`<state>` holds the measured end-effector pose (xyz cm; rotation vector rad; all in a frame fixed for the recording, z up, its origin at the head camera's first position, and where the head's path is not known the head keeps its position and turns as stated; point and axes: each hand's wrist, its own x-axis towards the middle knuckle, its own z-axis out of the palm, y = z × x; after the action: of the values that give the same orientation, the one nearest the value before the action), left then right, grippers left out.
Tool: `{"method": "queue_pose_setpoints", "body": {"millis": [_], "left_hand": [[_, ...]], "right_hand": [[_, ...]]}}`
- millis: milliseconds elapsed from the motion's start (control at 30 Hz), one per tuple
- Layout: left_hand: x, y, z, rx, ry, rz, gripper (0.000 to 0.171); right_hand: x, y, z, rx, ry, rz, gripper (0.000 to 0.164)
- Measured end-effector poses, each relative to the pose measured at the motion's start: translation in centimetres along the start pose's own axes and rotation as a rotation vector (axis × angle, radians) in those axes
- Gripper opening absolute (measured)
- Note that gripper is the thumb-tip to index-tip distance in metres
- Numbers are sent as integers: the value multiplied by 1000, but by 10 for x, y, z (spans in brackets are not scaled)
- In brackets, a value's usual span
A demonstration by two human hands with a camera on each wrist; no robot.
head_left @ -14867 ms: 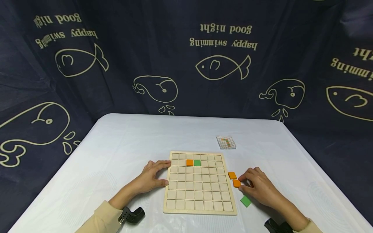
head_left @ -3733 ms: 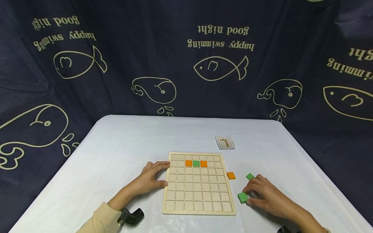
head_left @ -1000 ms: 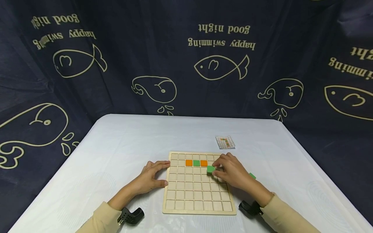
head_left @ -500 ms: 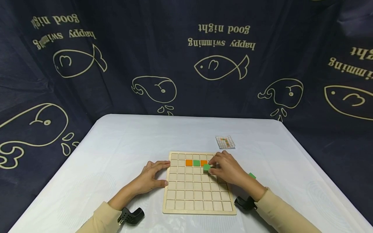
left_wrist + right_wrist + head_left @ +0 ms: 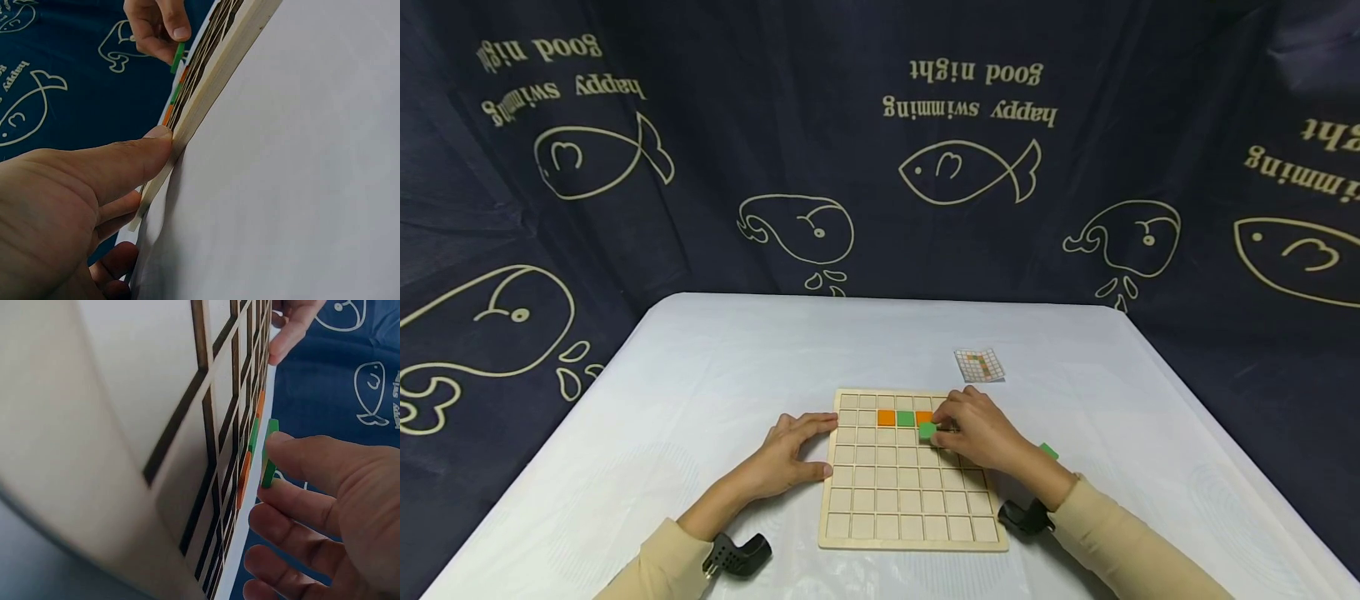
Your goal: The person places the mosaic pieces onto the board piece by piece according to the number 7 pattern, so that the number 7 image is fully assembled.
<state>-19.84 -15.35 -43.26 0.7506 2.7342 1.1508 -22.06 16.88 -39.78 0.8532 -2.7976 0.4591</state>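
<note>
- Head view: the wooden board (image 5: pixel 887 502) with its grid lies on the white desk (image 5: pixel 760 342). In the second row from its 12 o'clock edge sit two orange tiles (image 5: pixel 886 418), with one green tile (image 5: pixel 906 418) between them.
- Head view: the left hand (image 5: pixel 778 462) is at the 9 o'clock edge of the board. Its fingers stand wide, touch this edge and hold nothing.
- Head view: the right hand (image 5: pixel 977 432) is at 2 o'clock from the middle of the board. Its fingers are narrow and pinch the held green tile (image 5: pixel 927 431), which appears at 6 o'clock from the last orange one.
- Head view, the change: compared with half a second ago, this hand and its tile have shifted a little toward 9 o'clock, while the row is the same. In my judgement, the tile is near to its place but not yet laid.
- Head view: the spare green tile (image 5: pixel 1049 451) lies at 3 o'clock from the board, partly behind the right arm. The pattern card (image 5: pixel 980 365) lies at 1 o'clock; its coloured squares are too small to read surely.
- Left wrist view: the left thumb touches the board's edge; the right hand, at 11 o'clock, pinches its tile.
- Right wrist view: the pinched tile stands apart from the board's surface, so it is not seated.
</note>
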Motion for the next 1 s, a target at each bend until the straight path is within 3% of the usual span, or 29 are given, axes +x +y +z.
{"method": "queue_pose_setpoints", "body": {"millis": [500,1000], "left_hand": [[0,2,-2,-3,6,-20,64],[0,1,0,-10,17,10,63]], "right_hand": [[0,2,3,-2,-24,-14,17],[0,3,6,-10,-8,-66,19]]}}
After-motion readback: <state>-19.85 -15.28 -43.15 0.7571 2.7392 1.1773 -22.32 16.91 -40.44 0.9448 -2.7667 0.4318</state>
